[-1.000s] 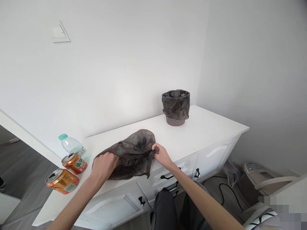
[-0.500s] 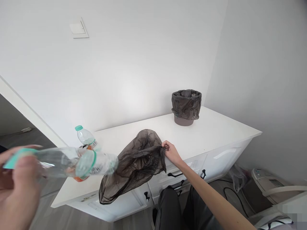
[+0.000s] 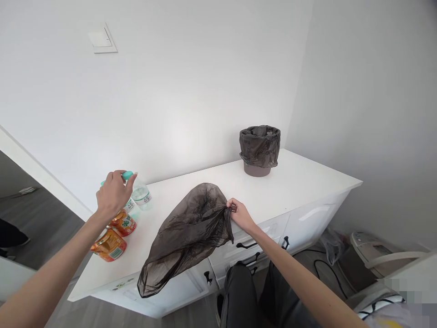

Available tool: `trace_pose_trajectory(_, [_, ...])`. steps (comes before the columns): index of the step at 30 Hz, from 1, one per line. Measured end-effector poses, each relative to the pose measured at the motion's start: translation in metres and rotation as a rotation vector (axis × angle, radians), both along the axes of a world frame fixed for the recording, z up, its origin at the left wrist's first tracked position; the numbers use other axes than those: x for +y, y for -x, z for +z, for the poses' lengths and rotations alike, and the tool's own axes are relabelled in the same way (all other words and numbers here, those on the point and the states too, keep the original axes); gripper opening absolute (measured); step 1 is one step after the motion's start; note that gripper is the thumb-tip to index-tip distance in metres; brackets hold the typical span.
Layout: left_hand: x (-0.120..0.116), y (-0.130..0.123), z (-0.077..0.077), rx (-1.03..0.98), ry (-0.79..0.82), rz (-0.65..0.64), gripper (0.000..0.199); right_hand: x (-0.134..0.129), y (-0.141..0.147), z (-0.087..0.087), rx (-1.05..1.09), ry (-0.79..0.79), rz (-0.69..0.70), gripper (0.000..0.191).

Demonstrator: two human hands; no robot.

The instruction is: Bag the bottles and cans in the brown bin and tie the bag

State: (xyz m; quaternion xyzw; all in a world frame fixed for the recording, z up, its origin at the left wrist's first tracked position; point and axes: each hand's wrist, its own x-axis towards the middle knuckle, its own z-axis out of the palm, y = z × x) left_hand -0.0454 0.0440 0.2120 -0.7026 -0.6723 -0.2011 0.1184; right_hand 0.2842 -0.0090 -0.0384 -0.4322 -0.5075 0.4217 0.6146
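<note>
At the left end of the white countertop point(image 3: 191, 180), my left hand point(image 3: 115, 191) is closed on the teal cap of a clear plastic bottle point(image 3: 141, 195), which stands upright on the surface. A second bottle point(image 3: 129, 205) is mostly hidden behind that hand. Nearer to me are two orange cans, one point(image 3: 123, 222) just behind the other point(image 3: 109, 245). My right hand point(image 3: 239, 214) pinches the gathered edge of a thin black trash bag point(image 3: 191, 228). The bag lies crumpled and partly spread, its left end hanging over the counter's front edge.
A small trash can point(image 3: 257, 169) with a black liner folded over its rim stands at the back right against the wall. Drawers with black handles point(image 3: 246, 245) are below the counter. An appliance point(image 3: 365, 250) and cables lie on the floor at right.
My left hand has carried the bottle from the near left to the back left of the counter, beside the other bottle. My right hand keeps its hold on the bag.
</note>
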Motion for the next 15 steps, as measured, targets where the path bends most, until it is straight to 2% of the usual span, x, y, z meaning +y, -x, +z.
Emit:
trace_pose_trajectory(4, [0.034, 0.009, -0.007, 0.093, 0.007, 0.006, 0.08, 0.004, 0.0, -0.001, -0.002, -0.005, 0.003, 0.015])
trace_pose_trajectory(10, [0.065, 0.009, -0.015, 0.273, 0.049, 0.045, 0.085, 0.005, 0.001, 0.002, 0.008, -0.002, 0.012, 0.016])
trace_pose_trajectory(15, [0.077, 0.014, -0.008, 0.326, 0.127, 0.093, 0.081, 0.004, 0.002, 0.005, 0.006, 0.003, 0.019, 0.016])
